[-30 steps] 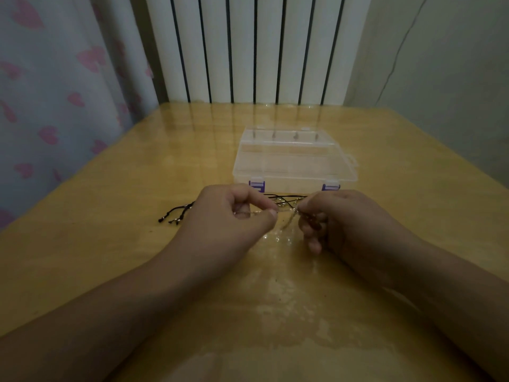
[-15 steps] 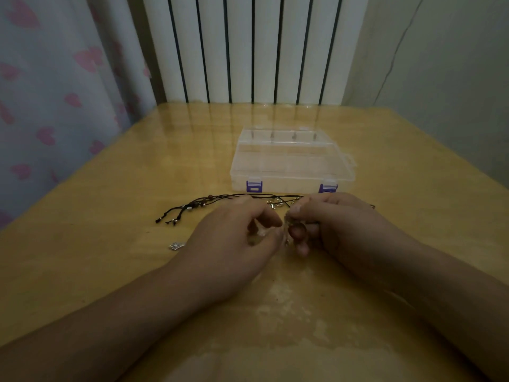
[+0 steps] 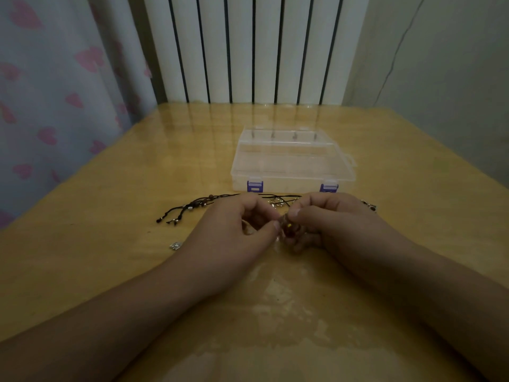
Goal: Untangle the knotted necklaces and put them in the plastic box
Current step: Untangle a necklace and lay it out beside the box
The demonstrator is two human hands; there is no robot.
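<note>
A tangle of necklaces lies on the wooden table [image 3: 110,244] just in front of the plastic box [image 3: 292,161]. Black cords with small beads [image 3: 190,209] trail out to the left. My left hand [image 3: 234,230] and my right hand [image 3: 330,219] meet at the knot [image 3: 286,226], and each pinches part of it between thumb and fingertips. A chain end [image 3: 369,205] shows past my right hand. A small silver pendant [image 3: 175,245] lies loose left of my left wrist. The clear box has its lid down and two purple latches at its front.
A white ribbed radiator [image 3: 248,51] stands behind the table's far edge. A curtain with pink hearts [image 3: 55,106] hangs at the left and a pale wall [image 3: 440,78] at the right. Glossy patches mark the tabletop near me.
Both hands have come closer together at the knot and dropped nearer the tabletop. The black cords and a loose silver pendant have come into view at the left.
</note>
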